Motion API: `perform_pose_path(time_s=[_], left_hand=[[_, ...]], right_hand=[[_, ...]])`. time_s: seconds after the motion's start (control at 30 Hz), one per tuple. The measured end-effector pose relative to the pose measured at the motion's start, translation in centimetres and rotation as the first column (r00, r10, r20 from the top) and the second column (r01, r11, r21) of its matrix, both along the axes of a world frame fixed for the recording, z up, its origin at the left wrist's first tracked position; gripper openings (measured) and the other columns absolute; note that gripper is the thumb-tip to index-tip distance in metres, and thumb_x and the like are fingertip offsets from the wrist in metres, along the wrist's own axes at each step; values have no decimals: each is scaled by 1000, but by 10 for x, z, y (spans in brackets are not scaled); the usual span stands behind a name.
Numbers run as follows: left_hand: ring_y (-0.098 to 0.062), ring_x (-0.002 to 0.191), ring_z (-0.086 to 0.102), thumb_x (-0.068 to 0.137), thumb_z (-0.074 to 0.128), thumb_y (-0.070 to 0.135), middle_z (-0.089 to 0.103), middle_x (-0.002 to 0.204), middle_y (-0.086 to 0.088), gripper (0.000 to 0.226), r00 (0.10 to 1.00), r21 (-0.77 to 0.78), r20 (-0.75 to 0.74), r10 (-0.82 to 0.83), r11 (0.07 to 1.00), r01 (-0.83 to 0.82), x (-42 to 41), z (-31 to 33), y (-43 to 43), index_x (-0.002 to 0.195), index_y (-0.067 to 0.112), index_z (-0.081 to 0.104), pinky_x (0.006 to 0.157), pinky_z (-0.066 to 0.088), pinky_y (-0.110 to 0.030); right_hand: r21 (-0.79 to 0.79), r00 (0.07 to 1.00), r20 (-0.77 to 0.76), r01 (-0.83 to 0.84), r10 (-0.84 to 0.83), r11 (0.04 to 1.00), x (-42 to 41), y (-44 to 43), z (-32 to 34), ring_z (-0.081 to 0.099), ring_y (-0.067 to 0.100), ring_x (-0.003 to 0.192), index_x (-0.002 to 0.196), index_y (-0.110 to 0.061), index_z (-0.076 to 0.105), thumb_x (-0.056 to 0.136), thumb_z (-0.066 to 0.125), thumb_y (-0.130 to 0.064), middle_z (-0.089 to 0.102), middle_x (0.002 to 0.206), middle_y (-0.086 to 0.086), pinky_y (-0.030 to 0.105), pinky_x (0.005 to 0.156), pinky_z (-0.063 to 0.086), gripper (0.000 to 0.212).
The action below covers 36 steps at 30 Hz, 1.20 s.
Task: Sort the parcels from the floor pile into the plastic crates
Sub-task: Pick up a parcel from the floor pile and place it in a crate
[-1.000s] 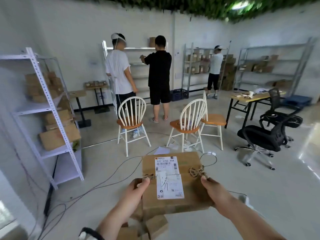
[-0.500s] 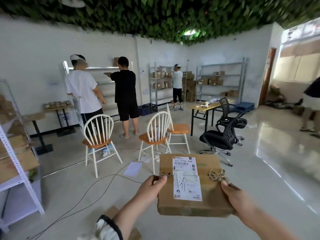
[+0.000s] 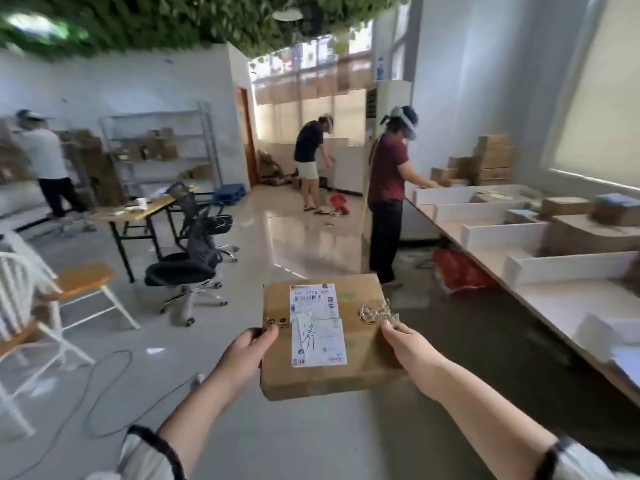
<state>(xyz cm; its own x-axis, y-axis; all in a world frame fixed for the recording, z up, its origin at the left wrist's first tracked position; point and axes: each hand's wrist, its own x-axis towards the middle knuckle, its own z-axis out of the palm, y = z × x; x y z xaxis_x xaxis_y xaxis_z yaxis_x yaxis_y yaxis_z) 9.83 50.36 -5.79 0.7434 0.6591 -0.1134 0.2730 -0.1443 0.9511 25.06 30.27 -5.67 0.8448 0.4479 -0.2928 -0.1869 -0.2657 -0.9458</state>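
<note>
Cardboard parcel point(image 3: 325, 344), label point(image 3: 318, 325) up, was held level in the air above the floor. Left hand point(image 3: 242, 355) gripped its left edge, thumb on top. Right hand point(image 3: 410, 349) gripped its right edge beside the twine knot point(image 3: 375, 312). Partitioned white counter point(image 3: 561, 299) to the right.

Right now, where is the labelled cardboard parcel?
Head view, low centre: the parcel is held between both hands, left hand gripping its left edge, right hand pinching its right edge by the twine knot, left of the white counter.

white walls point(image 3: 145, 81) | glossy floor point(image 3: 304, 237) | leafy ceiling point(image 3: 166, 19) | metal shelves point(image 3: 162, 147)
</note>
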Motion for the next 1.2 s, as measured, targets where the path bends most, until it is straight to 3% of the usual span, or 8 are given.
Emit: perform_pose_path(time_s=[0.23,0.37,0.47,0.63,0.77,0.9,1.03,1.2], left_hand=[[-21,92,65,95,51,40,70,99,-2,28,881,-32,12,-473,881,473,157,-3,-120,104,17,62,70,48,-31],[-13,83,64,95,53,32,69,95,-3,18,727,-6,18,-687,727,687,221,-1,-217,92,17,61,69,50,-26],[-18,90,65,95,52,35,69,100,-5,24,580,-32,-3,-814,580,814,245,-10,-295,105,15,60,79,53,-35],[-14,92,61,95,49,41,64,103,1,25,331,-62,-65,-941,335,940,237,-30,-424,112,22,54,75,49,-31],[-17,98,62,93,51,44,66,104,2,28,189,-139,-102,-977,202,970,217,-54,-509,111,23,57,94,48,-45],[-15,90,62,94,52,40,65,99,1,29,166,-199,-131,-978,189,962,198,-83,-568,112,17,58,82,52,-34],[-17,99,60,95,51,42,62,114,-3,38,173,-202,-233,-957,222,954,189,-120,-604,122,16,57,83,49,-32],[-7,83,54,97,50,38,58,108,1,40,116,-271,-402,-908,239,932,172,-179,-610,129,16,54,65,42,-22]], right_hand=[[11,906,-56,420,-419,908,36,-169,8,57,21,110,108,-29,48,100,38,-38,59,95,-7,37,102,45,16],[11,744,-33,668,-667,744,25,-262,7,52,19,108,117,-25,50,102,34,-37,57,111,-4,33,98,42,25],[-3,608,-3,794,-794,608,3,-330,-6,54,23,115,129,-19,51,102,35,-38,58,124,3,38,105,41,37],[-2,404,-55,915,-913,404,-64,-426,-28,58,17,100,110,-19,53,103,34,-31,62,108,0,27,85,48,24],[-104,283,-57,952,-957,288,-106,-498,-61,48,24,125,135,-18,46,98,37,-44,51,137,3,43,111,35,46],[-174,223,-175,952,-959,253,-130,-550,-95,48,24,126,140,-20,42,97,37,-49,51,138,2,45,110,36,52],[-260,187,-241,933,-953,248,-137,-580,-128,47,26,127,141,-17,39,98,35,-47,49,138,4,46,109,38,52],[-343,90,-359,913,-929,221,-146,-575,-197,48,28,125,142,-14,39,101,34,-36,49,138,7,44,108,39,47]])
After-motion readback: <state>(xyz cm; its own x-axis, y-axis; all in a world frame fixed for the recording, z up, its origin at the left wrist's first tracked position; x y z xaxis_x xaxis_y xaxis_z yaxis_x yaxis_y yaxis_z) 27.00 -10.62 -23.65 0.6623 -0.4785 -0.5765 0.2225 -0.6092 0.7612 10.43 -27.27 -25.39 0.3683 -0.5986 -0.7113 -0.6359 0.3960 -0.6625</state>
